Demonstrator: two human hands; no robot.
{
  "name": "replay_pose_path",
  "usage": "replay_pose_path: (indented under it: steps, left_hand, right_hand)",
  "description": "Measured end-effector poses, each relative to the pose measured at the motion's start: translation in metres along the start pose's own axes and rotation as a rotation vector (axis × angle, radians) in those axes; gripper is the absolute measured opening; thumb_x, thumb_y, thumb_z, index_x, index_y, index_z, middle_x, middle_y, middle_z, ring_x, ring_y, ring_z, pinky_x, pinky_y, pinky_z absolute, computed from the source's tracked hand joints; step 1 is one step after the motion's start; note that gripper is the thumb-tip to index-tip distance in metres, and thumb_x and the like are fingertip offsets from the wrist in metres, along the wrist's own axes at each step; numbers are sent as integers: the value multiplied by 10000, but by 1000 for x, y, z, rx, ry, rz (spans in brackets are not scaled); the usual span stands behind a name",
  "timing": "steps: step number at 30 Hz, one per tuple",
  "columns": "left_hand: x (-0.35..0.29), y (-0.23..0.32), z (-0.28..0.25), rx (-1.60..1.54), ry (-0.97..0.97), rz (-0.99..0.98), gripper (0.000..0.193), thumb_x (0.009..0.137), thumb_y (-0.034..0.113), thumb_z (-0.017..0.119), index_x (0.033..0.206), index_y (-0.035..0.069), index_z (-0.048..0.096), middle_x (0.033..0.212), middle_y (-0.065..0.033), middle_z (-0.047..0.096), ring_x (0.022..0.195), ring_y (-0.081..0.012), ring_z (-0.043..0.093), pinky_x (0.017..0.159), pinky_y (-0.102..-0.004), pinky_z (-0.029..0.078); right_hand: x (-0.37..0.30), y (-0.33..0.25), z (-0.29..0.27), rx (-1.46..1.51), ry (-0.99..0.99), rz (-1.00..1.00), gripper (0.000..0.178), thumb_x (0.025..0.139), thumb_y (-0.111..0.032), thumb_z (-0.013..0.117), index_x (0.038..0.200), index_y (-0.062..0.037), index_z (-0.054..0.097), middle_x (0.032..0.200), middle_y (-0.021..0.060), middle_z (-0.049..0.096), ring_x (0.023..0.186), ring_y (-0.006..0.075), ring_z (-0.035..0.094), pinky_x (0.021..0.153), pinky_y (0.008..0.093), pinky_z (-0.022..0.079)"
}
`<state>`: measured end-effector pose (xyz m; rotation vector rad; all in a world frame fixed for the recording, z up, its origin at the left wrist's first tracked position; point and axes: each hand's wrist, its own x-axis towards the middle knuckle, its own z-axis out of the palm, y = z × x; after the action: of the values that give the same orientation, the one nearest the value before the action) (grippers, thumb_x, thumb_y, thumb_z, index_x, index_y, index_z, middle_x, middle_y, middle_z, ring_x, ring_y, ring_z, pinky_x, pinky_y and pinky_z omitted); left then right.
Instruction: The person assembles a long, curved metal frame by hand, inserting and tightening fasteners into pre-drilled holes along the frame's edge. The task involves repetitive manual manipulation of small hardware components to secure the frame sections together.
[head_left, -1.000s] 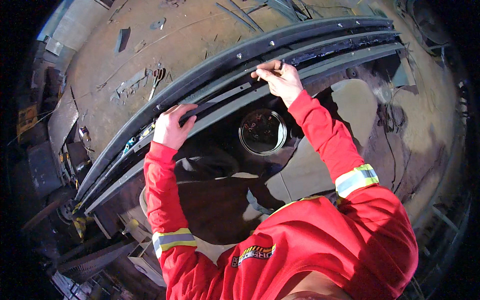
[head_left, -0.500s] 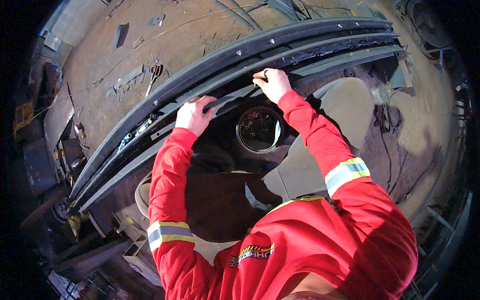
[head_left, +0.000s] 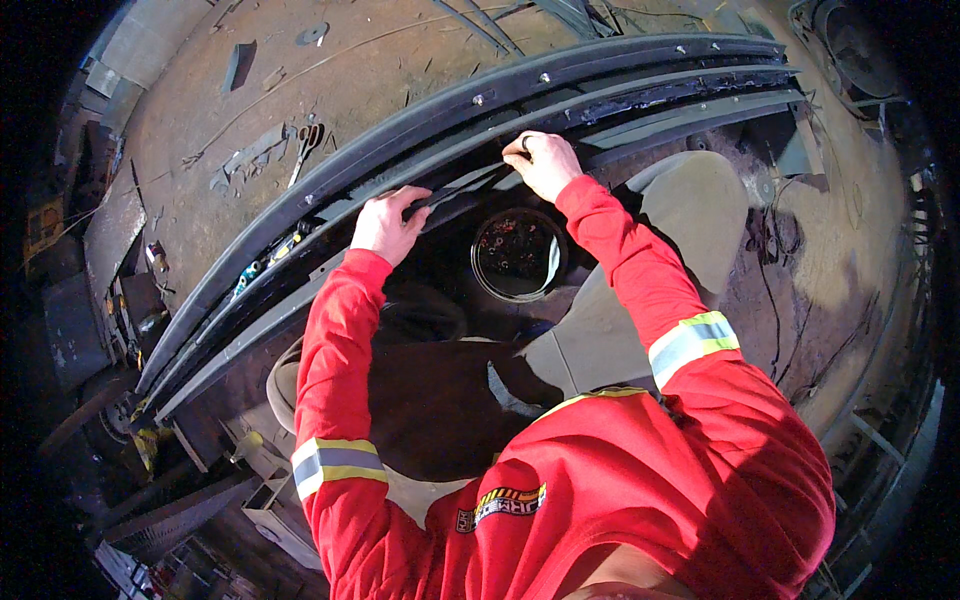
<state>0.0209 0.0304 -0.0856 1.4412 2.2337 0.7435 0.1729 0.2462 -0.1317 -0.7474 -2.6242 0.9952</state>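
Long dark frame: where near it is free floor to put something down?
Bare floor lies beyond the long dark frame, right of the scattered tools. Crowded: under the left hand and right hand, around the round opening.

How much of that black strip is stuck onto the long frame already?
It looks partway. The long dark metal frame lies across the floor, its bolts already in along the top rail. Both hands hold a loose black strip against the frame: the left hand pinches one end, the right hand presses the other. Whether any length is seated I cannot tell; the channel beyond the hands looks bare.
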Motion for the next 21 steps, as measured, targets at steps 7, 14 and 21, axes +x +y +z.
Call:
replay_pose_path:
  steps: [7,14,21]
  left_hand:
    - [0,-4,-2,-27,14,34,232,747,135,647,968,67,634,832,-165,632,724,-318,617,685,-362,491]
    - [0,-3,-4,1,-27,41,231,788,174,629,993,69,639,858,-154,639,675,-275,602,642,-337,477]
    - [0,4,-6,-29,-32,11,224,782,170,629,980,66,639,842,-155,639,681,-287,602,650,-344,479]
  right_hand:
    - [0,1,0,-11,-13,-70,124,771,-197,612,822,-107,680,867,88,650,824,290,620,728,386,490]
    - [-1,0,-2,-45,-26,-96,118,780,-178,591,820,-105,675,874,71,646,822,286,617,725,389,488]
    - [-3,-4,-5,-62,-32,-105,115,784,-168,582,818,-98,666,880,62,642,815,284,615,721,384,489]
